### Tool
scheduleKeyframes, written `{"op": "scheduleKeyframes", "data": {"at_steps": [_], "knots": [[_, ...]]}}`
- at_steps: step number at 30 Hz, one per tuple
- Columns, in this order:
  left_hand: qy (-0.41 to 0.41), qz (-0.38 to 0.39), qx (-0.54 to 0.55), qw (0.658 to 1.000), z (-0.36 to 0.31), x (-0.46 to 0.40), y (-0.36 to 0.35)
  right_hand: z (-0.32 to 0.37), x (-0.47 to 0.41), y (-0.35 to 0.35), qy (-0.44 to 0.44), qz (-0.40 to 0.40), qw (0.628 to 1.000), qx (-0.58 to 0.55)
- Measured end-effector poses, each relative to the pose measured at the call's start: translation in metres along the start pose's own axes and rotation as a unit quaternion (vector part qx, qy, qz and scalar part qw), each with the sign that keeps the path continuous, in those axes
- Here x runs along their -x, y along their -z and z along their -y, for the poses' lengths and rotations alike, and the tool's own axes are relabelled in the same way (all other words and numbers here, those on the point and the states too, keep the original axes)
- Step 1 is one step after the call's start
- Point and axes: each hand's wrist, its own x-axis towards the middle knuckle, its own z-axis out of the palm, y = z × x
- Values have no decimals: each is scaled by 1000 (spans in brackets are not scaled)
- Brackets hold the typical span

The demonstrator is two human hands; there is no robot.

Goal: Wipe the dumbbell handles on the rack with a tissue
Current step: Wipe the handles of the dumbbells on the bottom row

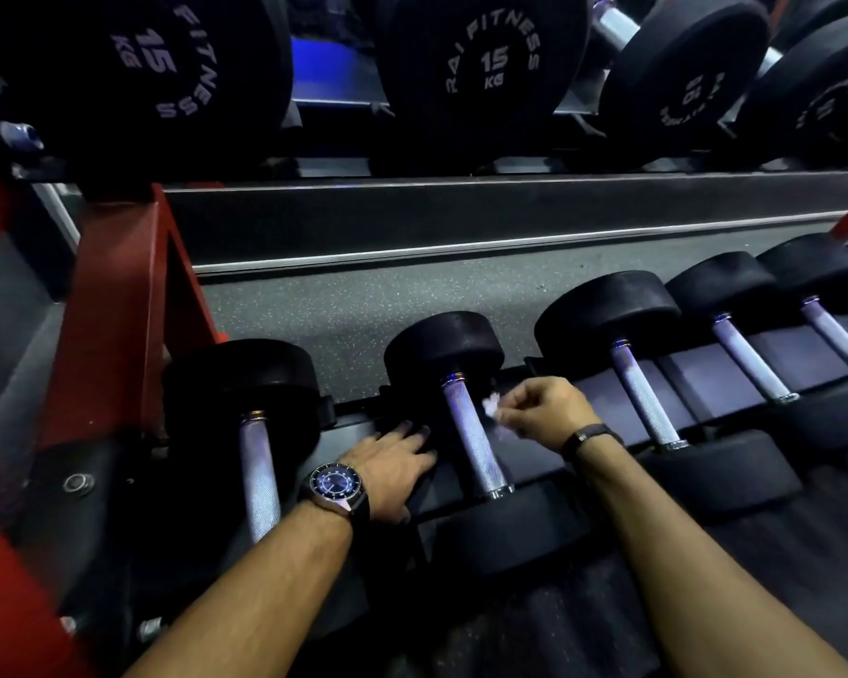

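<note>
Tissue, light and limp, is pinched in right hand just at 3 o'clock of knurled handle; best wrapped around it. Left hand, fingers spread, rests on rack.

— What's under the rack?
— Grey speckled floor, with a pale strip running along its far edge.
— Anything worn?
— A round, dark-dialled watch on one wrist, a thin dark band on the other.
— And that blue?
— A blue glow, up at the top.
</note>
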Motion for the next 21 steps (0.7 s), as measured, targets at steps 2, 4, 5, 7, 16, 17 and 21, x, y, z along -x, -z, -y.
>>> {"op": "scheduleKeyframes", "data": {"at_steps": [2,4,5,7,16,17,21], "knots": [[1,0,2,1000,-1,0,0,4,-12,-16,-22,-13,993,-116],[1,-2,6,1000,-1,1,1,5,-20,-30,-8,10,991,-133],[2,-3,9,1000,0,1,1,3,-24,-35,12,18,992,-121],[2,-5,15,1000,0,1,2,2,-25,-35,32,37,995,-83],[-6,-4,11,1000,2,-2,1,5,-21,-30,46,45,998,15],[-4,-5,12,1000,2,-2,1,3,-21,-30,53,45,997,25],[-4,-4,14,1000,2,-3,1,1,-18,-29,57,34,998,6]]}}
